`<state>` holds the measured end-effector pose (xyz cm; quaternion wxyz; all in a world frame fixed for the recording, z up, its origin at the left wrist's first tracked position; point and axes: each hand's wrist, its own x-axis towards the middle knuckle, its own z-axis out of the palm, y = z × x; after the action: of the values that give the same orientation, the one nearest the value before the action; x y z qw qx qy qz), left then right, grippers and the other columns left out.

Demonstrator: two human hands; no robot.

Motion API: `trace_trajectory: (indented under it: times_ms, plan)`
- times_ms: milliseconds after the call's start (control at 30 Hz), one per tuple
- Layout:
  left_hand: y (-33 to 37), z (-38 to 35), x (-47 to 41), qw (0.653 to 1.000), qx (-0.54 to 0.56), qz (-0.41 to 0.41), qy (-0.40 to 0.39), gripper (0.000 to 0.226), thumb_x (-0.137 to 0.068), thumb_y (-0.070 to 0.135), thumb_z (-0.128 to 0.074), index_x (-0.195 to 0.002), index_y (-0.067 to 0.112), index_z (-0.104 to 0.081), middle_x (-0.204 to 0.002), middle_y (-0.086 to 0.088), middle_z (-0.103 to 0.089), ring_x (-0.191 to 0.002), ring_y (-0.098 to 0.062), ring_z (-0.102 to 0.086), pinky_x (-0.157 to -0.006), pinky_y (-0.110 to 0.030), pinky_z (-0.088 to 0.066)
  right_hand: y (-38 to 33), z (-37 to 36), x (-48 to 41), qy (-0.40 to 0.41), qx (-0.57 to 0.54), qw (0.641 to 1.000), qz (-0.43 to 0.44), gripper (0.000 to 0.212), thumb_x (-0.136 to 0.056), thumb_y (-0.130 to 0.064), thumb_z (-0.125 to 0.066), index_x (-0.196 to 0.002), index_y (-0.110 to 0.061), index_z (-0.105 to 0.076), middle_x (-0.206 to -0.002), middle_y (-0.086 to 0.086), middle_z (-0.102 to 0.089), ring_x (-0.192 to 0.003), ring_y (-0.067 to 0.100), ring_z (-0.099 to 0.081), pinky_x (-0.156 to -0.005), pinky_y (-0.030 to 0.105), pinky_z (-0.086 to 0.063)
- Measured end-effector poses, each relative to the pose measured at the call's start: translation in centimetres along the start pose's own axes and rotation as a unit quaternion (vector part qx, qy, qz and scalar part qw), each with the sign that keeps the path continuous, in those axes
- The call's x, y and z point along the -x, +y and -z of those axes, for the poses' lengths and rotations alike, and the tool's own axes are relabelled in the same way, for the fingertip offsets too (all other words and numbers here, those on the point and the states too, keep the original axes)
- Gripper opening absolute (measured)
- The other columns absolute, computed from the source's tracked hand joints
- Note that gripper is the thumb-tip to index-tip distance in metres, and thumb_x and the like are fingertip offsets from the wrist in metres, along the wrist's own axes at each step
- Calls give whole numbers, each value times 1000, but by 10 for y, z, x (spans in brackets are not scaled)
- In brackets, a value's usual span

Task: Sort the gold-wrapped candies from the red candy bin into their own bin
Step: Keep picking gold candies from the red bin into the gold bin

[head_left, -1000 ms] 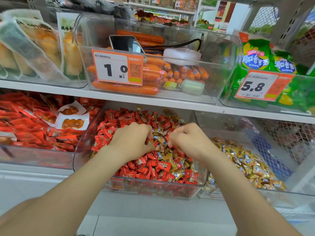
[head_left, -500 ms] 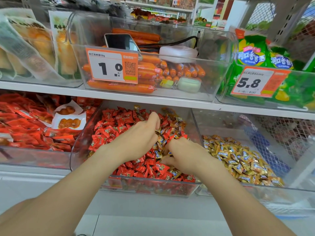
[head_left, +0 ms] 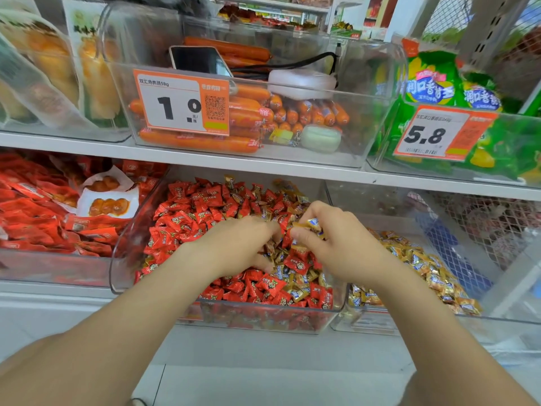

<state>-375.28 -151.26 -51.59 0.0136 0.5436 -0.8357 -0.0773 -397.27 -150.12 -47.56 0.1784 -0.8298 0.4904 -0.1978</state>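
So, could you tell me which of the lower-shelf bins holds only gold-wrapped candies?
The rightmost bin, beside the right hand; the middle bin mixes red and gold, the left bin holds red packets.

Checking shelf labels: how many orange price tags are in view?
2. One orange-and-white paper price tag, 1.0, on the clear plastic sausage bin; the other, 5.8, on the clear bin of green bags. Others possibly hidden.

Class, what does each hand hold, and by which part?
Right hand pinches a small gold-wrapped candy by one end; left hand: cannot be told.

Bright, even light; edges warped.
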Motion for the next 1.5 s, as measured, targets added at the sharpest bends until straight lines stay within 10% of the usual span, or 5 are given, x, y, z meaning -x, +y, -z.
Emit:
trace_trajectory:
  times_ms: [167,633,800,1033,1500]
  plan:
    - [5,-6,-4,998,-49,25,25,85,-79,60,-81,-147,23,-44,-130,-3,-38,-84,-27,-62,-66,-38,-50,-5,0,2,21,-25,999,-7,17,-107,-39,-49,-109,-38,-67,-80,2,-76,-55,12,-61,-58,29,-50]
    - [25,-12,-5,976,-199,-6,85,25,-105,32,-43,-116,15,-57,-99,1,-54,-85,-25,-67,-49,-30,-27,-11,3,0,45,-107,987,-106,26,-100,-19,-52,-106,-31,-75,-62,7,-73,-45,24,-69,-46,29,-57]
    - [6,-7,5,989,-37,16,144,16,-108,33,-41,-107,20,-49,-92,4,-56,-76,-27,-65,-64,-45,-55,-9,-3,-4,21,-57,995,-78,37,-98,-13,-45,-110,-31,-74,-62,10,-71,-43,18,-66,-49,32,-57]
    - [-10,15,28,940,274,57,196,12,-107,19,-45,-104,23,-55,-60,1,-56,-41,-8,-37,-42,-22,-31,-11,-31,-19,-33,167,985,22,28,-105,-33,-52,-129,-33,-66,-96,3,-70,-93,30,-67,-76,40,-53]
    - [-20,13,23,946,176,124,241,64,-103,58,-45,-56,16,-44,-49,-2,-44,-55,-24,-49,-57,-36,-35,-7,-74,-35,-117,313,942,33,11,-101,-22,-66,-99,-17,-56,-102,8,-63,-94,35,-69,-65,39,-43]
